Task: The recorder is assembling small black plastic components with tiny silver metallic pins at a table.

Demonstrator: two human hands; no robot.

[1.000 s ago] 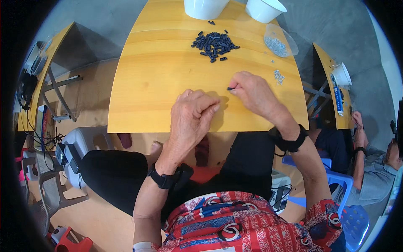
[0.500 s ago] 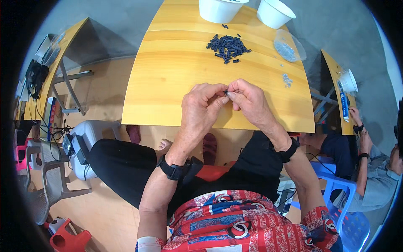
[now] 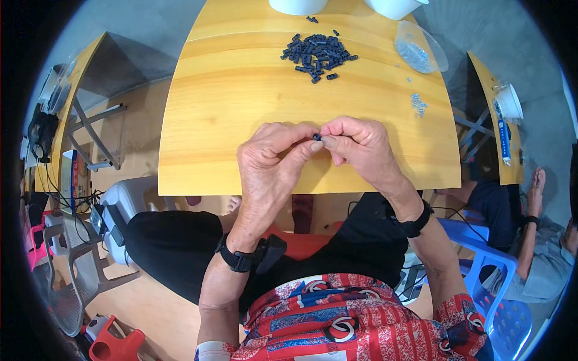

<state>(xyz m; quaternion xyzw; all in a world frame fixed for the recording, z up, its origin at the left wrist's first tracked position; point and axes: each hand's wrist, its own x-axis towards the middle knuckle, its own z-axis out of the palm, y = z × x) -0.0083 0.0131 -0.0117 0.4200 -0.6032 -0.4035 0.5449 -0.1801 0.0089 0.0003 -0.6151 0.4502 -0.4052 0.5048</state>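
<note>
A small black part (image 3: 317, 137), short and stubby, is pinched between my two hands above the near half of the wooden table (image 3: 217, 120). My left hand (image 3: 272, 151) grips it between thumb and forefinger. On its other side, the thumb and fingertips of my right hand (image 3: 361, 144) are closed together at the part's end; whether they also hold a tiny piece is hidden. Farther back lies a heap of similar black parts (image 3: 316, 54). To the right is a small scatter of shiny metal bits (image 3: 419, 104), apparently screws.
A clear plastic tub (image 3: 415, 55) with more metal bits lies at the far right. Two white buckets (image 3: 298, 5) (image 3: 397, 6) stand along the back. Another person (image 3: 536, 240) sits at a side table on the right; a grey chair (image 3: 78, 271) is at left.
My head view has shifted, so the table and buckets sit higher in the picture. My hands stay together, and the black part now shows more plainly between the fingertips.
</note>
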